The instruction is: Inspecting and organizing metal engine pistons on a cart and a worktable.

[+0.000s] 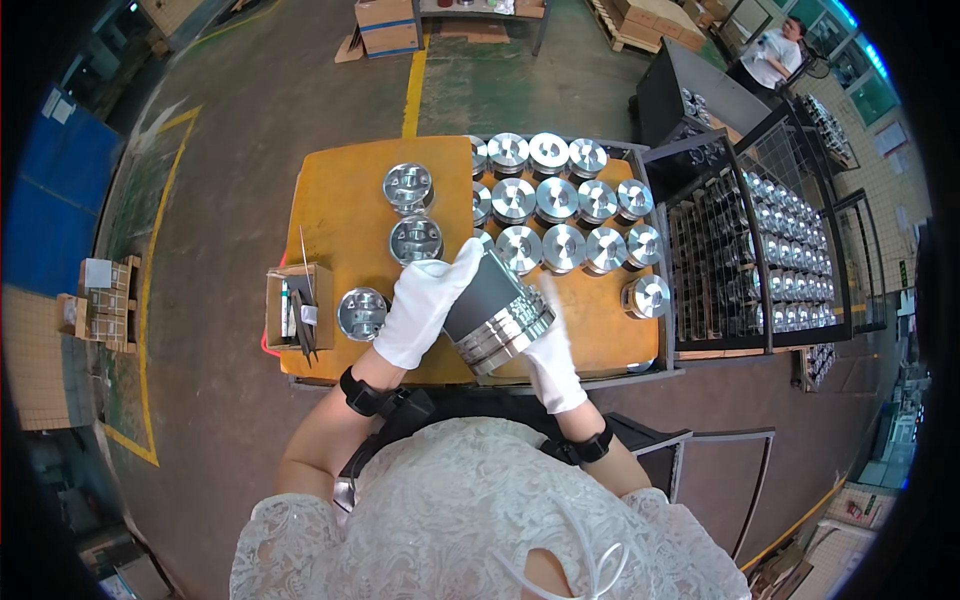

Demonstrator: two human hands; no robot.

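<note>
A large engine piston [492,312], dark grey on its skirt and bright metal at its ring grooves, is held tilted above the near side of the table. My left hand [425,305], in a white glove, grips its upper left side with the thumb laid along the skirt. White-gloved too, my right hand [553,350] is closed around the piston's lower right side; part of its fingers is hidden behind the metal. Left of the held piston, several others rest on the orange tabletop [345,215], among them a piston [363,313] close to my left wrist.
Rows of pistons [555,200] stand on the table's right half, with a single piston [645,297] nearer its right edge. A cardboard box [300,305] of pens and tools sits at the left edge. Rightward stands a wire-sided rack [765,255] full of pistons. A person [775,55] is far right.
</note>
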